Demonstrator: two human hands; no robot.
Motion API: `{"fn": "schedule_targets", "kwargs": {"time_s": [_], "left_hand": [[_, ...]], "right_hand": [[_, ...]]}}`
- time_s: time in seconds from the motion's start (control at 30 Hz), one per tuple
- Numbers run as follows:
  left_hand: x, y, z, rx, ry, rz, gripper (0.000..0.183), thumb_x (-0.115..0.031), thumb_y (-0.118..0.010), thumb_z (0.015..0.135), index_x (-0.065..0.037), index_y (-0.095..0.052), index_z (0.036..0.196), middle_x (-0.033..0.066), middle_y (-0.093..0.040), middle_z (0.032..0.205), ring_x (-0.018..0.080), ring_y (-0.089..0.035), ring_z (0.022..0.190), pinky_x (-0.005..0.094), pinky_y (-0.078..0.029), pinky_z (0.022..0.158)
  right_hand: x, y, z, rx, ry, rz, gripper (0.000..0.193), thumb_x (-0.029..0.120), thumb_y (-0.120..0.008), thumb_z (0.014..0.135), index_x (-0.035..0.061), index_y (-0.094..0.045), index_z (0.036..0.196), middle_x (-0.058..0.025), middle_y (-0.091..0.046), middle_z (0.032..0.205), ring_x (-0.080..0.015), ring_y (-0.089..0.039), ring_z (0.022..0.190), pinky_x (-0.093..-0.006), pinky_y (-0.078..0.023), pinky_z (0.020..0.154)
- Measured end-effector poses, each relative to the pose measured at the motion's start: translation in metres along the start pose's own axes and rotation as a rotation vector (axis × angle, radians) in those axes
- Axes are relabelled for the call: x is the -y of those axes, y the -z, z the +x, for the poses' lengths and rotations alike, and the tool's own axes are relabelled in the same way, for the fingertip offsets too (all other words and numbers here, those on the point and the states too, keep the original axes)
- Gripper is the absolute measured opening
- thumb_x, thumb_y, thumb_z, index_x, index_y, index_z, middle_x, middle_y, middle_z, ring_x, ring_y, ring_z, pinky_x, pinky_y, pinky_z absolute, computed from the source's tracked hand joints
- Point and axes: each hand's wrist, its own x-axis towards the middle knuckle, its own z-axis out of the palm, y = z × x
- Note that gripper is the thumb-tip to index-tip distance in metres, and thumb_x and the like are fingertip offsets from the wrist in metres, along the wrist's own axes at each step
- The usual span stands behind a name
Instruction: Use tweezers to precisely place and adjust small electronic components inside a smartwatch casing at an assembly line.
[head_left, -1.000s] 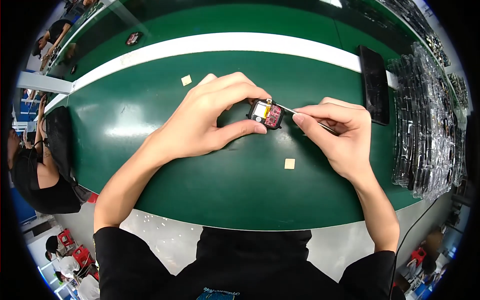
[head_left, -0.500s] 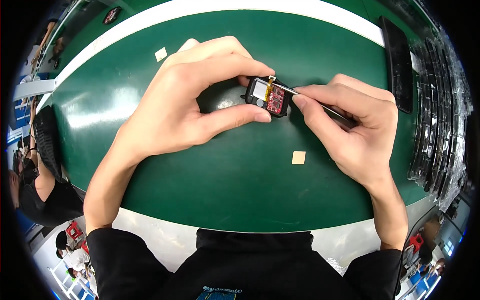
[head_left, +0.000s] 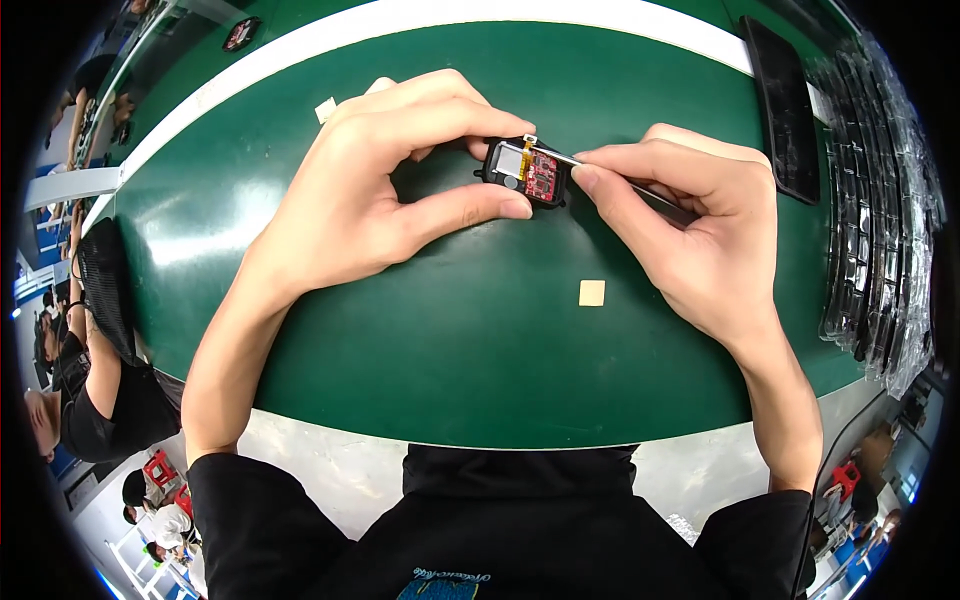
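My left hand (head_left: 370,185) grips a small black electronic device (head_left: 549,196) between thumb and fingers, a little above the green table. Its open housing shows a red circuit board (head_left: 543,176), a silver-white rectangular part (head_left: 508,160) and a yellow ribbon strip (head_left: 526,158). A small white connector end stands at the top edge of the device. In my right hand (head_left: 690,200) is a pair of metal tweezers (head_left: 650,196), pinched like a pen. The tweezers' tip reaches the board beside the ribbon; whether it grips anything is too small to tell.
Cream square pieces lie on the green table (head_left: 450,370): one square (head_left: 592,293) near the middle, another (head_left: 325,110) behind my left hand. A black flat panel (head_left: 780,110) and stacked clear plastic trays (head_left: 870,220) stand at right. A person in black (head_left: 120,400) sits at left.
The whole view has shifted slightly. Both hands stay around the device, and the tweezers' tip remains near the ribbon's upper end.
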Motion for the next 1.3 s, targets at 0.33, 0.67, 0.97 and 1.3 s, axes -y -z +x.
{"fn": "schedule_targets", "kwargs": {"time_s": [0.33, 0.67, 0.97, 1.3], "left_hand": [[-0.003, -0.001, 0.001, -0.048, 0.055, -0.033, 0.051, -0.007, -0.094, 0.08, -0.003, -0.079, 0.129, 0.0016, -0.064, 0.092, 0.0113, -0.041, 0.069, 0.0283, -0.036, 0.065], [0.001, 0.002, 0.0, -0.01, 0.045, -0.074, 0.048, -0.005, -0.094, 0.08, -0.004, -0.081, 0.127, 0.0014, -0.066, 0.096, 0.0102, -0.041, 0.07, 0.0269, -0.036, 0.066], [0.005, 0.009, 0.002, 0.052, 0.043, -0.13, 0.05, -0.004, -0.094, 0.079, -0.004, -0.081, 0.128, 0.0035, -0.072, 0.102, 0.0108, -0.046, 0.073, 0.0268, -0.037, 0.065], [0.011, 0.016, 0.001, 0.132, 0.042, -0.216, 0.05, -0.005, -0.093, 0.081, -0.005, -0.081, 0.13, 0.0052, -0.074, 0.108, 0.0099, -0.052, 0.077, 0.0267, -0.037, 0.065]], "right_hand": [[-0.006, 0.0, -0.005, -0.088, 0.165, -0.098, 0.025, -0.006, -0.089, 0.086, 0.0017, -0.088, 0.11, 0.0009, -0.064, 0.07, -0.0036, -0.045, 0.056, -0.0249, -0.03, 0.052], [-0.006, -0.005, -0.003, -0.063, 0.219, -0.198, 0.026, -0.007, -0.089, 0.085, 0.0017, -0.088, 0.11, 0.0005, -0.063, 0.07, -0.0045, -0.044, 0.054, -0.0267, -0.031, 0.051], [-0.002, -0.004, -0.002, -0.047, 0.187, -0.144, 0.022, -0.007, -0.087, 0.088, -0.0003, -0.088, 0.109, -0.0015, -0.065, 0.07, -0.0069, -0.05, 0.057, -0.0264, -0.034, 0.052], [0.002, 0.003, 0.001, 0.051, 0.073, -0.027, 0.015, -0.004, -0.086, 0.092, -0.0016, -0.088, 0.106, -0.0022, -0.065, 0.069, -0.0056, -0.051, 0.059, -0.0255, -0.032, 0.054]]}}
